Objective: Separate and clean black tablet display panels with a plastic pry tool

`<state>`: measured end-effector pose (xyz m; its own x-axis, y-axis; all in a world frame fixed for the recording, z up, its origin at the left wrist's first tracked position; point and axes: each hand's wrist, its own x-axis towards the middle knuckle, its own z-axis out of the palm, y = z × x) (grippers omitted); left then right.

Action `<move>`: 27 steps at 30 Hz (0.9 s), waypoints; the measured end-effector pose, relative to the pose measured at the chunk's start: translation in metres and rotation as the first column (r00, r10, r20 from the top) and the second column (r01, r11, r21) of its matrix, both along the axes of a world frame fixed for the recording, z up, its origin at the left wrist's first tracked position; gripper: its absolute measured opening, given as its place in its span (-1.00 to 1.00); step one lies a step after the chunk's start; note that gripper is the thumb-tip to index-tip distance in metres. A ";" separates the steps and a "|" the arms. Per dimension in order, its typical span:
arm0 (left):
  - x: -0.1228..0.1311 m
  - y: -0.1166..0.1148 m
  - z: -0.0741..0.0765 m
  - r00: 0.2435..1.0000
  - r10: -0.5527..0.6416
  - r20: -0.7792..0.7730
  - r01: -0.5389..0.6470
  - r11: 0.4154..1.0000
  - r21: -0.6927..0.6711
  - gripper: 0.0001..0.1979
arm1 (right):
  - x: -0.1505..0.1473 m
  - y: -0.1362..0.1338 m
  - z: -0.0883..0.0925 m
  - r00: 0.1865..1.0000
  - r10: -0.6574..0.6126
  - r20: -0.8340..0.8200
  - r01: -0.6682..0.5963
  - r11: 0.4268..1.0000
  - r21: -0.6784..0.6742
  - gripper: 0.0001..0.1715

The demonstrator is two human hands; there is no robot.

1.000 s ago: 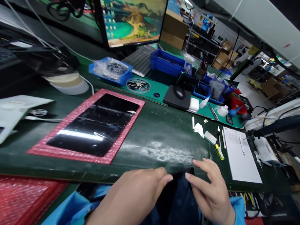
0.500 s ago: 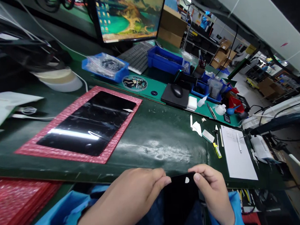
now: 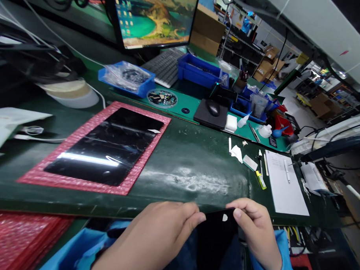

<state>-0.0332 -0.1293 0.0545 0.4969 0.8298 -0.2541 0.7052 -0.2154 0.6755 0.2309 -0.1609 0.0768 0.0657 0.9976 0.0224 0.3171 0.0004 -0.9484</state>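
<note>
Left hand [image 3: 148,234] and right hand [image 3: 255,230] both closed on a black glass panel [image 3: 216,244], pinching its side edges, panel tilted between them just off the front edge of the green surface [image 3: 193,178]. Small white tab [image 3: 224,217] on the panel near the top edge, just beside the right thumb. Blue sleeves [image 3: 68,253] at the wrists. Left of the left hand, a stack of red bubble bags [image 3: 21,243]. Ahead of the left hand, a second black panel [image 3: 103,147] lying on a pink bubble wrap sheet [image 3: 93,118]. Ahead of the right hand, a small yellow item [image 3: 260,180] and a sheet of white paper [image 3: 285,182] with a white pen [image 3: 286,171] on it. Farther on, a computer mouse [image 3: 213,108], blue plastic bin [image 3: 198,71], keyboard [image 3: 164,72], monitor [image 3: 155,17]
</note>
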 end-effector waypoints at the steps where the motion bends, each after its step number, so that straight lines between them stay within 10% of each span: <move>1: 0.000 -0.002 -0.001 1.000 0.005 0.000 -0.005 1.000 0.024 -0.50 | 0.000 0.000 0.000 1.000 0.000 -0.001 0.000 1.000 0.007 -0.86; 16: -0.002 -0.028 -0.017 0.998 0.011 0.066 -0.042 0.867 0.497 -0.65 | 0.006 -0.007 -0.003 0.996 0.086 0.033 -0.086 0.996 0.014 -0.86; 27: -0.009 -0.037 -0.018 0.989 -0.122 -0.087 0.149 0.785 0.601 -0.59 | 0.005 -0.002 0.014 0.979 0.197 0.040 -0.184 0.957 -0.226 -0.91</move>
